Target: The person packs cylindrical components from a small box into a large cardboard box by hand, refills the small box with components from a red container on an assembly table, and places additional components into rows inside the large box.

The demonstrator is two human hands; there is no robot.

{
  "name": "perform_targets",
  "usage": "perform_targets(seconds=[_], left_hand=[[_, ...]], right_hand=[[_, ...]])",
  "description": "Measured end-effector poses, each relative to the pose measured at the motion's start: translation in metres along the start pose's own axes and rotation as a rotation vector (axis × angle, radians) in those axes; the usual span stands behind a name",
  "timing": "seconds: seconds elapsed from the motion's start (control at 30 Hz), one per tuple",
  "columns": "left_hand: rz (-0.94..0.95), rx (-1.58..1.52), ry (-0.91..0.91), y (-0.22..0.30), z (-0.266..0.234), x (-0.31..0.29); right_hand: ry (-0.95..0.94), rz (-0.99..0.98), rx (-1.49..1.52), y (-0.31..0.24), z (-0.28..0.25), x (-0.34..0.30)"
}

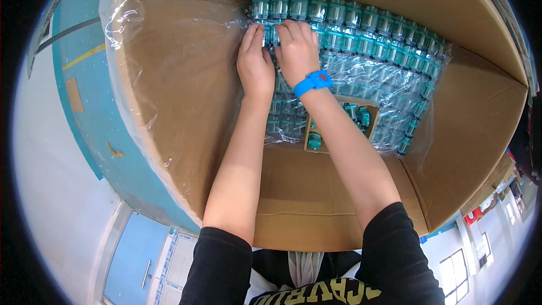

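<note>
At the far left of a box, my left hand (256, 69) closes around the end of the second row of clear teal-tinted cylindrical containers (335, 38). Its thumb and fingers are at the endmost piece. Close beside it, my right hand (297, 52), with a blue wristband (312, 83), curls its fingers over containers in the same row. Both palms face down, and the fingers hide much of what they grip. Behind the fingertips stands another row of upright containers (298, 5). Crinkled clear plastic film (361, 73) covers more containers nearer me.
A large brown cardboard box (180, 73) surrounds the rows, with a clear plastic liner (120, 17) over its left wall. Below my right forearm sits a small cardboard tray (370, 130) holding several loose teal pieces (314, 140). Outside, a light blue door (127, 254) shows at lower left.
</note>
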State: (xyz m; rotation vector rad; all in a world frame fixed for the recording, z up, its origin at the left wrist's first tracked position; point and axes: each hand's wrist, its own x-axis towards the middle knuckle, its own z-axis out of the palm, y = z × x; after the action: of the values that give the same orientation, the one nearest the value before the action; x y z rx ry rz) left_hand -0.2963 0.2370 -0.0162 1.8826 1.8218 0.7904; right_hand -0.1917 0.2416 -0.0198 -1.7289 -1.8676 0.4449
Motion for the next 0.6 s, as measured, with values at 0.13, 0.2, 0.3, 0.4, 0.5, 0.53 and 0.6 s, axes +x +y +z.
perform_targets(seconds=[0.13,0.2,0.3,0.4,0.5,0.53,0.6], left_hand=[[-0.02,0.037,-0.03,-0.006,0.008,-0.004],[0.01,0.056,-0.029,-0.004,0.013,-0.006],[0.032,0.181,-0.085,0.005,0.014,-0.011],[0.063,0.247,-0.161,0.004,0.005,-0.015],[0.071,0.264,-0.246,0.006,0.001,-0.013],[0.087,0.237,-0.256,0.008,0.003,-0.011],[0.078,0.238,-0.259,0.002,-0.002,-0.01]], right_hand=[[-0.062,0.001,-0.039,-0.001,-0.001,0.002],[-0.091,0.001,-0.031,0.003,-0.007,0.003],[-0.031,-0.008,0.102,0.013,-0.031,-0.014],[-0.033,0.023,0.141,0.021,-0.077,-0.043],[-0.094,0.056,0.097,0.042,-0.12,-0.078],[-0.109,0.059,0.088,0.047,-0.133,-0.088],[-0.222,0.065,0.126,0.049,-0.137,-0.112]])
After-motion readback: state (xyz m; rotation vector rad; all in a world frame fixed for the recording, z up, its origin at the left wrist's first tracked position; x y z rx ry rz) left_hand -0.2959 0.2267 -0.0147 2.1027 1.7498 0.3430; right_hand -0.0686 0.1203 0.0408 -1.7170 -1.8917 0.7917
